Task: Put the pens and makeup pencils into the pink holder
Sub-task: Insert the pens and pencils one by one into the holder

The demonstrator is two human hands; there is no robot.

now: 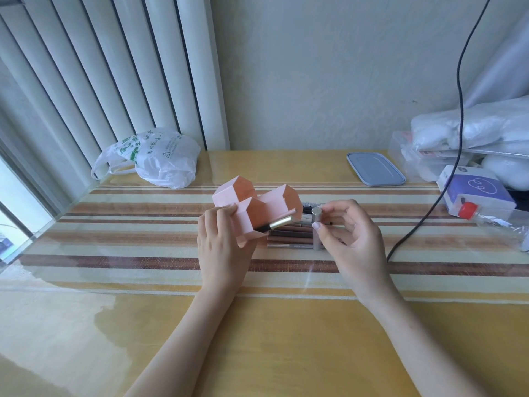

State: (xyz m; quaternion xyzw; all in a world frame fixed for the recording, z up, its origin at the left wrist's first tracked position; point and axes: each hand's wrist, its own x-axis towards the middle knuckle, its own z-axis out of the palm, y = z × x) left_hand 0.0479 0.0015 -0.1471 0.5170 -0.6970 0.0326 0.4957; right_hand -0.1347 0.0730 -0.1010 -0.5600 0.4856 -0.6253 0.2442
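**Pink holder tipped toward a row of pencils on the striped table**

A yellow table (286, 339) under a clear cover carries a striped mat (143, 224); behind it stand a pale wall and vertical blinds (100, 67). At the back left lies one white plastic bag (154, 159), at the back right one blue-grey lid (375, 169), and a black cable (458, 124) hangs down on the right.

The pink holder (257, 207) — three hexagonal cells joined together — is tilted over, and the left hand (221, 245) grips its near cell. One black-and-gold pen (274, 224) pokes out of that cell's mouth.

Just right of the holder, several makeup pencils (289, 234) lie side by side on the mat; an exact count is not readable. The right hand (346, 236) pinches one silvery tube (317, 227) upright between thumb and fingers, above the pencils' ends.
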